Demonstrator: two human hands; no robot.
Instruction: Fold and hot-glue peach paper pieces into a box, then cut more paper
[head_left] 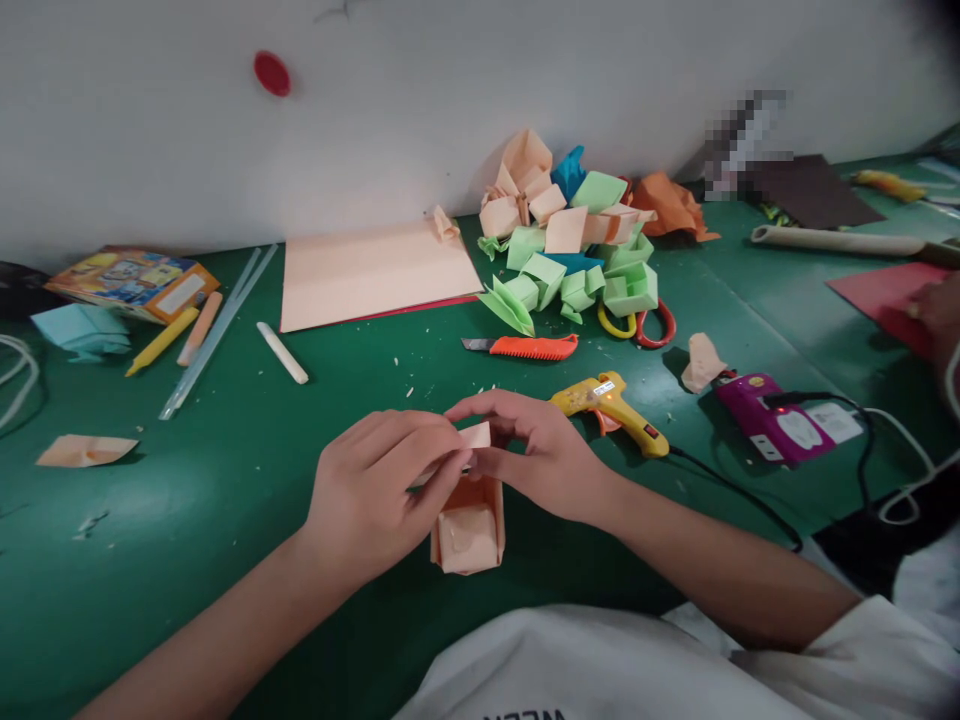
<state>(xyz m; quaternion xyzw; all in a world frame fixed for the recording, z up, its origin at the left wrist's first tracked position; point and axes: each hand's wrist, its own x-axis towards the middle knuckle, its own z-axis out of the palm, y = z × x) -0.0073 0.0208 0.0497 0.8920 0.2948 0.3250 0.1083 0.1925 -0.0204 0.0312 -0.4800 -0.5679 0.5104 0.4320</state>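
Low over the green table [187, 520], near its front edge, both hands pinch one peach paper piece [469, 525]; the left hand [375, 495] closes thumb and fingers on its top flap from the left; the right hand [536, 455] grips the same flap from the right, fingers curled narrow; the folded body hangs below and between them; just beyond lie a yellow glue gun [611, 405], an orange knife [525, 347] and a pile of folded papers [574, 240].
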